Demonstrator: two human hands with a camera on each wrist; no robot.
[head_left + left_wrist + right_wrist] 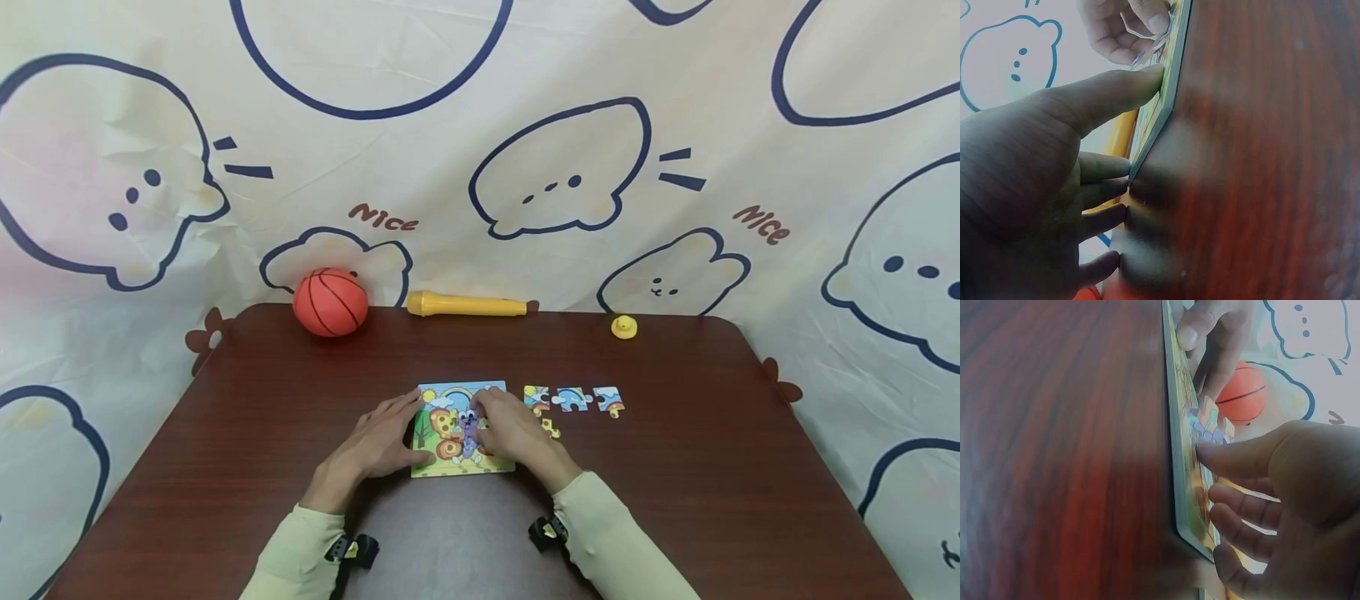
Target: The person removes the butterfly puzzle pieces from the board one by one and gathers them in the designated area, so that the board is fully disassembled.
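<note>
A thin jigsaw board [465,467] with a colourful cartoon picture lies flat on the table, between both hands. My left hand [386,439] is at its left side. The thumb rests on the board's face and the outstretched fingers touch its edge and the table, as the left wrist view shows. Over the board's right half, my right hand [517,429] pinches a tilted puzzle piece [1149,52] between thumb and fingers. Loose pieces lie right of the board: a yellow-and-blue one [535,396], a blue one [572,399], another [608,399], and a partly hidden yellow one [551,428].
Along the back of the brown table [675,467] are an orange basketball [331,302] at the left, a yellow microphone-shaped toy [468,305] in the middle and a small yellow rubber duck [624,327] at the right. A cartoon-print cloth [442,158] hangs behind.
</note>
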